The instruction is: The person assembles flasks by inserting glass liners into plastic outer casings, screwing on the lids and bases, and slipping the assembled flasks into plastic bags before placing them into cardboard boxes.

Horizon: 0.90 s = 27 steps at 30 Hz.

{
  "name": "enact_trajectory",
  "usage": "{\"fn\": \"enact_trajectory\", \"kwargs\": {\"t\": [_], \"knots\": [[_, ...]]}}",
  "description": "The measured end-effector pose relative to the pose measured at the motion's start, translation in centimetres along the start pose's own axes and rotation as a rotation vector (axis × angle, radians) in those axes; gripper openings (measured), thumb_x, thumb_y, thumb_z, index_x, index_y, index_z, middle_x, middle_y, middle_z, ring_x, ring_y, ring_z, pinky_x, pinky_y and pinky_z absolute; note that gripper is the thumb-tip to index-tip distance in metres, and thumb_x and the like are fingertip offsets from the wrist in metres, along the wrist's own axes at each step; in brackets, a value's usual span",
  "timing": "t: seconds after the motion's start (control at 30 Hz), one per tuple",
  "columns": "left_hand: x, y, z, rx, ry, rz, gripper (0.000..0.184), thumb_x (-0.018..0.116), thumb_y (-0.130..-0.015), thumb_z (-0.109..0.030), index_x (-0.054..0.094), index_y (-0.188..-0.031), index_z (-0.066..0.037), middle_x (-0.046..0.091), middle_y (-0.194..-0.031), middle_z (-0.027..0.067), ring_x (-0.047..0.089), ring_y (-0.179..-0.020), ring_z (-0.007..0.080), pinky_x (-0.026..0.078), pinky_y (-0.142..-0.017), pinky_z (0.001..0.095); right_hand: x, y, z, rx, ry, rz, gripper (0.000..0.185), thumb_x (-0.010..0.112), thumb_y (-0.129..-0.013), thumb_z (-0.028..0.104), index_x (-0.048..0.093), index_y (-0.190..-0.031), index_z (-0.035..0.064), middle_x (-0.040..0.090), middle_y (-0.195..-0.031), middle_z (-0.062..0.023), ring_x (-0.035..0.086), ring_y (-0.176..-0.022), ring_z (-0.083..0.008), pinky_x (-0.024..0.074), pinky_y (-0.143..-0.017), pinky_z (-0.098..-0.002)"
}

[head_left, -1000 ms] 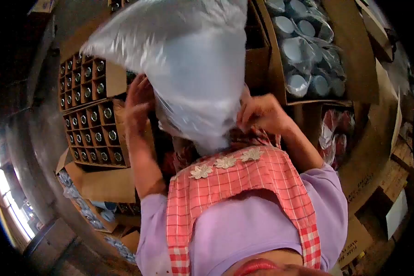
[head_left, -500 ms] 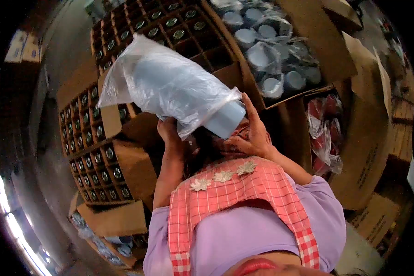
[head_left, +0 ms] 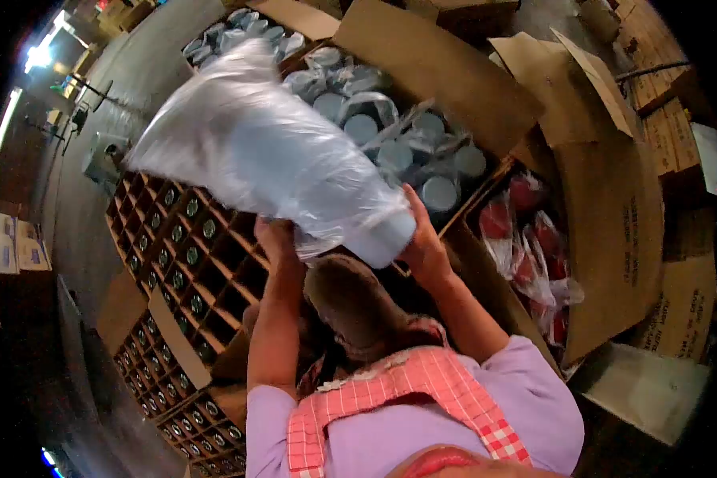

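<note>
A long light-blue container in a clear plastic bag lies slanted across both my hands. My right hand is closed around its lower right end, where a smooth pale-blue end pokes toward the bag's edge. My left hand grips the bag and container from below; its fingers are mostly hidden behind the plastic. The bag's loose part spreads up and left. Just beyond, an open carton holds several bagged light-blue round-ended containers.
On the left, divided cartons hold bottles with shiny tops, some cells bare. Red items in plastic sit in a carton at right. Tall cardboard flaps stand along the right. Another carton of bagged blue containers is at the back.
My view has turned, so the blue-container carton now lies behind the bag and the bottle cartons sit lower left. Both hands still hold the bagged container, whose loose plastic spreads wider.
</note>
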State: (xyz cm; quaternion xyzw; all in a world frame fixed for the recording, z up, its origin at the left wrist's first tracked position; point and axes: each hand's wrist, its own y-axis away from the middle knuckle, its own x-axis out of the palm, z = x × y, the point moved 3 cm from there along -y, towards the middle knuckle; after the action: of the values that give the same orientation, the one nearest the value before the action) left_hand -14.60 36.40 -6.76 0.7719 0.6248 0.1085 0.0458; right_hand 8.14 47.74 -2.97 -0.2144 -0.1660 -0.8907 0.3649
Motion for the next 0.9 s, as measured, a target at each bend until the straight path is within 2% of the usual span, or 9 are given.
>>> {"fn": "enact_trajectory", "kwargs": {"t": [0.07,0.17,0.23,0.33,0.4,0.47,0.67,0.73,0.9], "knots": [[4.7,-3.2,1.3,0.004,-0.336,0.199,0.019,0.05,-0.076,-0.008,0.064,-0.088,-0.002,0.063,-0.077,0.0091,0.061,-0.069,0.023,0.049,-0.063,0.0334,-0.1,-1.4,1.4,-0.208,0.178,-0.092,0.116,0.081,-0.054,0.046,0.014,-0.143,0.0126,0.041,-0.126,-0.0127,0.043,-0.113,-0.0255,0.0366,-0.094,-0.0361],[11.9,-10.7,10.9,-0.282,-0.306,0.441,0.029,0.045,-0.081,-0.01,0.058,-0.104,0.003,0.061,-0.091,0.021,0.062,-0.074,0.0311,0.051,-0.06,0.0435,-2.3,-4.5,2.2,-0.481,0.515,-0.342,0.099,0.079,-0.06,0.048,0.027,-0.136,0.0102,0.043,-0.121,-0.013,0.044,-0.11,-0.0254,0.034,-0.096,-0.0381],[18.0,-5.4,3.3,-0.381,-0.212,0.546,0.02,0.057,-0.069,-0.004,0.06,-0.088,0.002,0.061,-0.077,0.0159,0.059,-0.067,0.0292,0.046,-0.055,0.0381,-3.9,-7.3,4.5,-0.177,0.317,-0.392,0.082,0.07,-0.07,0.054,0.034,-0.129,0.0096,0.048,-0.116,-0.0114,0.052,-0.096,-0.0226,0.0454,-0.081,-0.036],[24.0,-8.6,12.7,-0.838,0.179,0.597,0.025,0.05,-0.078,-0.012,0.058,-0.097,0.002,0.061,-0.089,0.0158,0.059,-0.075,0.0303,0.047,-0.064,0.0384,-11.6,-12.6,3.5,-0.034,-0.085,-0.132,0.066,0.051,-0.083,0.055,0.044,-0.123,0.0038,0.055,-0.106,-0.01,0.058,-0.085,-0.0187,0.0494,-0.066,-0.0335],[27.7,-10.3,19.9,-0.894,0.159,0.731,0.033,0.043,-0.083,-0.018,0.055,-0.105,0.002,0.06,-0.099,0.0158,0.058,-0.085,0.0297,0.046,-0.072,0.0425,-11.9,-15.1,2.9,-0.101,0.0,-0.114,0.066,0.05,-0.085,0.054,0.043,-0.126,0.0031,0.055,-0.109,-0.0103,0.055,-0.096,-0.019,0.0483,-0.077,-0.0344],[30.6,-10.0,22.0,-0.77,0.218,0.788,0.038,0.04,-0.084,-0.023,0.053,-0.11,0.002,0.059,-0.105,0.0154,0.058,-0.091,0.0291,0.046,-0.077,0.0455,-11.8,-17.2,2.1,-0.014,0.098,-0.487,0.07,0.051,-0.084,0.056,0.041,-0.13,0.0039,0.052,-0.12,-0.0093,0.051,-0.106,-0.0208,0.0417,-0.089,-0.034],[30.1,-9.1,23.5,-1.103,0.457,0.572,0.035,0.041,-0.089,-0.025,0.053,-0.112,-0.002,0.059,-0.107,0.0118,0.059,-0.09,0.0281,0.05,-0.074,0.0394,-10.2,-19.2,7.5,-0.302,0.513,-0.583,0.066,0.042,-0.087,0.056,0.043,-0.13,0.0056,0.046,-0.13,-0.0131,0.044,-0.118,-0.0253,0.0403,-0.091,-0.0381],[28.7,-10.4,24.8,-1.045,0.342,0.624,0.035,0.039,-0.091,-0.027,0.05,-0.119,-0.008,0.058,-0.109,0.0093,0.058,-0.095,0.028,0.05,-0.081,0.0413,-8.7,-20.9,6.0,-0.524,0.948,-0.452,0.07,0.052,-0.082,0.055,0.041,-0.132,0.0074,0.036,-0.137,-0.017,0.038,-0.123,-0.0305,0.0334,-0.098,-0.0414],[28.8,-9.3,17.1,-1.173,0.456,0.472,0.036,0.036,-0.091,-0.028,0.048,-0.118,-0.008,0.058,-0.107,0.0082,0.059,-0.086,0.0253,0.051,-0.061,0.0355,-6.6,-27.7,3.4,-0.724,1.63,-0.442,0.075,0.072,-0.066,0.039,0.043,-0.129,0.009,0.036,-0.135,-0.0202,0.038,-0.12,-0.0379,0.032,-0.099,-0.0453]]}}
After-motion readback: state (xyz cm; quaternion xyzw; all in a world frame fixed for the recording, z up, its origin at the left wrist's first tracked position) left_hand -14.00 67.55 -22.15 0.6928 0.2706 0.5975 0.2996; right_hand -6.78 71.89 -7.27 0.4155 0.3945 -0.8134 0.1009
